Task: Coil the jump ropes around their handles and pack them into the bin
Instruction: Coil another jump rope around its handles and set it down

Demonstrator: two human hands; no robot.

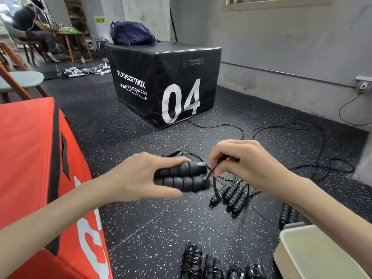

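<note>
Left hand (138,176) clamped around two black handles (181,176) laid side by side, thumb below, fingers over the top. Right hand (241,164) just beside the handle ends, fingertips pinching the thin black rope (211,174) where it leaves them. Rope trailing back in loose loops (281,127) over the speckled floor (141,228). Below the hands, four loose handles (233,195) lying together on the floor; two more (287,213) near the bin. Coiled ropes (201,262) in a row along the bottom edge. Pale bin (285,236) at lower right, its inside mostly out of view. Red box (28,150) at left, black box (161,81) marked 04 beyond, blue bag (131,33) on top.
</note>
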